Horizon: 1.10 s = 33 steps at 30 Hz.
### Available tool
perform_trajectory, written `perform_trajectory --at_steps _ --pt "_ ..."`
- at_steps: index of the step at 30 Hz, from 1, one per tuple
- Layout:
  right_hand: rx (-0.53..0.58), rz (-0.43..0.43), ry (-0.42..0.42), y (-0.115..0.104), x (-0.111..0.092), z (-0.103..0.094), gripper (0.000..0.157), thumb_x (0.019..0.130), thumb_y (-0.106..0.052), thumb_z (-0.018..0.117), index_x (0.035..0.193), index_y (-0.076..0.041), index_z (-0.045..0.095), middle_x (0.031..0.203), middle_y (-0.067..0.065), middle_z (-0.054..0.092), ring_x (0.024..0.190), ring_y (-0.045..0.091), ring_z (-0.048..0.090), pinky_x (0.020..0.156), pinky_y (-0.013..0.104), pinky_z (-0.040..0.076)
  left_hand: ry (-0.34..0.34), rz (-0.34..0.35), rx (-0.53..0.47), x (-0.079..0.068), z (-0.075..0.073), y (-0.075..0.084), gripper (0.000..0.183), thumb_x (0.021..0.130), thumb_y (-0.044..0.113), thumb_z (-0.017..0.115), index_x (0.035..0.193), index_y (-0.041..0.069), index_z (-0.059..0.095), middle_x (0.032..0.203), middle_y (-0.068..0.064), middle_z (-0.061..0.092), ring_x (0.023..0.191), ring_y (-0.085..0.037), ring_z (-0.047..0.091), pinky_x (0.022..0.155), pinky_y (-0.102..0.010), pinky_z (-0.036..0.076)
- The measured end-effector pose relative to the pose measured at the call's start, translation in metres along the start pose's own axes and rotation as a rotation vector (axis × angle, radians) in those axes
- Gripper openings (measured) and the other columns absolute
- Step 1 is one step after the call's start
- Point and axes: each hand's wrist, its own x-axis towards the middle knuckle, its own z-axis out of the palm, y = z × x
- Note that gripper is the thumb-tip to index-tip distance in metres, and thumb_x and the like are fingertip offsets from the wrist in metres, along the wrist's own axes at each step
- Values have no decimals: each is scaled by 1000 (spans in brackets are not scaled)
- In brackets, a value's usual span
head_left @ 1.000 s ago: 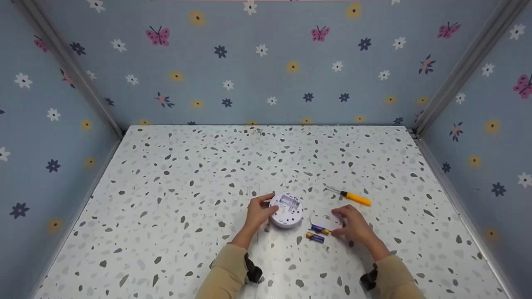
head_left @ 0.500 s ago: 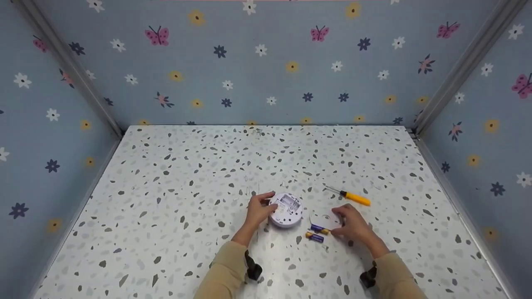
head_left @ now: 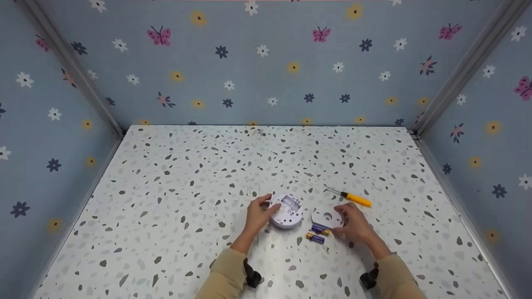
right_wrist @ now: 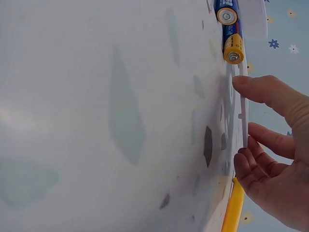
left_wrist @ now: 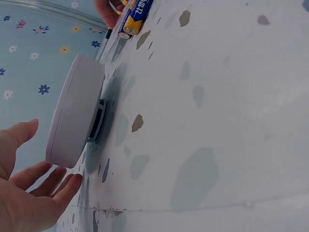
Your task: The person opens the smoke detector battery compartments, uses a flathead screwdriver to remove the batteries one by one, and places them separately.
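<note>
A round white smoke detector (head_left: 286, 218) lies on the table in the head view, its back with the hollow battery compartment facing up. My left hand (head_left: 258, 214) is at its left side. In the left wrist view, fingertips (left_wrist: 46, 169) touch its rim while the thumb (left_wrist: 24, 131) stands apart above the back. My right hand (head_left: 355, 224) pinches the edge of a thin white mounting plate (head_left: 319, 216) with a central hole. Seen edge-on in the right wrist view, the plate (right_wrist: 244, 113) sits between thumb and fingers. Two blue-and-yellow batteries (head_left: 315, 238) lie just in front of it.
A screwdriver (head_left: 355, 198) with a yellow handle lies behind the right hand, its shaft pointing left. The speckled white table (head_left: 187, 232) is bounded by patterned blue walls (head_left: 266, 83) at the back and both sides.
The mounting plate has tilted in my right hand, so its face and hole show more plainly from above. My left thumb has shifted slightly right over the smoke detector.
</note>
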Motion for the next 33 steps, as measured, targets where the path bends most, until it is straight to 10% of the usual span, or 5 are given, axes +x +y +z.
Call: perform_trajectory --at_steps 12,33 --pt "70 -30 37 -8 -3 -8 59 65 -13 79 118 -5 52 117 13 45 94 26 48 83 42 43 37 -60 59 -18 5 -1 68 65 23 79 121 1 47 112 -12 52 101 -26 50 84 -38 41" --pt "90 -131 114 -27 -3 -11 58 62 -6 79 115 -1 54 106 11 48 90 25 49 78 40 46 160 73 85 -36 21 -4 86 48 22 86 117 -1 40 109 -9 45 88 -21 44 73 -27 40"
